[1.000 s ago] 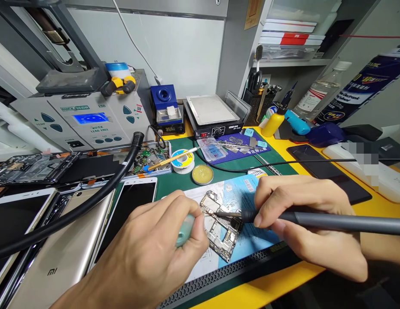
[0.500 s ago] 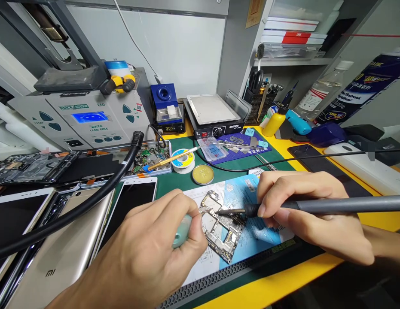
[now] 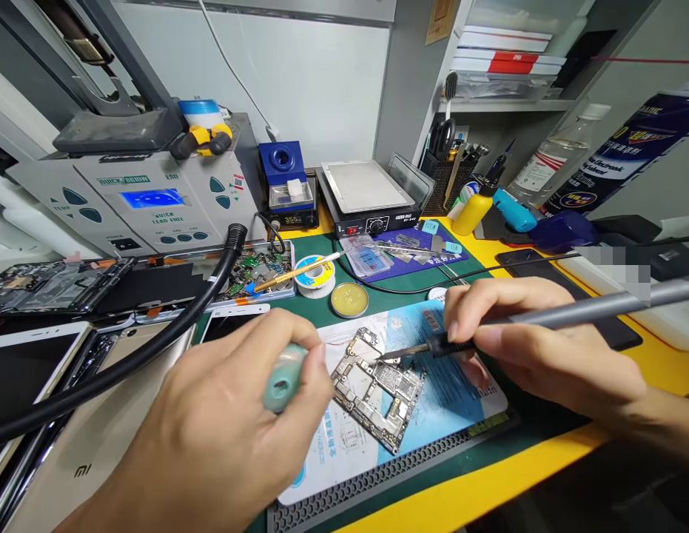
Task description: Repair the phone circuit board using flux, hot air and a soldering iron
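A phone circuit board (image 3: 374, 392) lies at an angle on a printed blue-and-white mat (image 3: 449, 403). My right hand (image 3: 522, 348) is closed round the grip of a soldering iron (image 3: 577, 312), which slants down to the left. Its fine tip points at the upper middle part of the board; whether it touches cannot be made out. My left hand (image 3: 238, 407) is closed on a teal rounded tube (image 3: 284, 379) with a small hole in its near end. The left fingertips are just left of the board.
Past the board stand an open flux tin (image 3: 349, 299), a solder spool (image 3: 315, 277) and a hot plate (image 3: 368, 189). A black hose (image 3: 172, 348) crosses phones (image 3: 100, 444) at the left, before a rework station (image 3: 166, 200). A yellow bottle (image 3: 473, 215) stands at the right.
My left hand has drawn back to the left, off the board's edge, uncovering more of it. The iron's handle has tilted up at the right, while its tip stays over much the same spot.
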The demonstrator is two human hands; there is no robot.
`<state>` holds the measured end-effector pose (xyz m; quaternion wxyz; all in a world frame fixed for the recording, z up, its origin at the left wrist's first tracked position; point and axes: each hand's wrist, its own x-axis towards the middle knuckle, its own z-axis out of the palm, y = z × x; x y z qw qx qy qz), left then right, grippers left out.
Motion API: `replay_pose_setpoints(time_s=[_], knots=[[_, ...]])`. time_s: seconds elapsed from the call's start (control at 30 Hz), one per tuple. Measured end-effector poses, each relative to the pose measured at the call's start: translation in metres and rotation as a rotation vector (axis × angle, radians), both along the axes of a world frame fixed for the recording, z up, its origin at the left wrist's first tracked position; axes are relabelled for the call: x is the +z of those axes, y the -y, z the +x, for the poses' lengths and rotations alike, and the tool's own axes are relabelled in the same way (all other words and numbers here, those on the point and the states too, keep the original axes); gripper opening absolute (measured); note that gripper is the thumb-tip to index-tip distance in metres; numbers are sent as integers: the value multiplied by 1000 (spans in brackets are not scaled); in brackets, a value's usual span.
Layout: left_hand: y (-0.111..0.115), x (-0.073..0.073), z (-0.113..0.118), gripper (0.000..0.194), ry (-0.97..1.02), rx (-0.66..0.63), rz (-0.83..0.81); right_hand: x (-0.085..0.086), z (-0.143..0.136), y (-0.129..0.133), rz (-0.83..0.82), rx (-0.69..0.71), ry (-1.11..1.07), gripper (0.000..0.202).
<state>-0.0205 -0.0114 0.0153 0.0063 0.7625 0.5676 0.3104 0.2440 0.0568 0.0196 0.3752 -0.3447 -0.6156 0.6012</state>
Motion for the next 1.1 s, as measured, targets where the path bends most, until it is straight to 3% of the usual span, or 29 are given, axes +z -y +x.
replay_pose_setpoints(time_s=[0.17,0.4,0.63,0.93,1.1], knots=[[-6,8,-7,19,99,87,-183,2,-2,-8,-284,-30,-117,7],[-6,13,-16,26,147,64,-377,4,-4,-15,-405,-87,-144,11],[-2,14,-20,32,74,18,-338,4,-2,-20,-443,-62,-167,10],[-2,-5,-36,45,100,30,-440,2,-2,-21,-406,-58,-160,10],[0,6,-32,43,-66,34,-251,3,-2,-21,-369,-37,-155,9]])
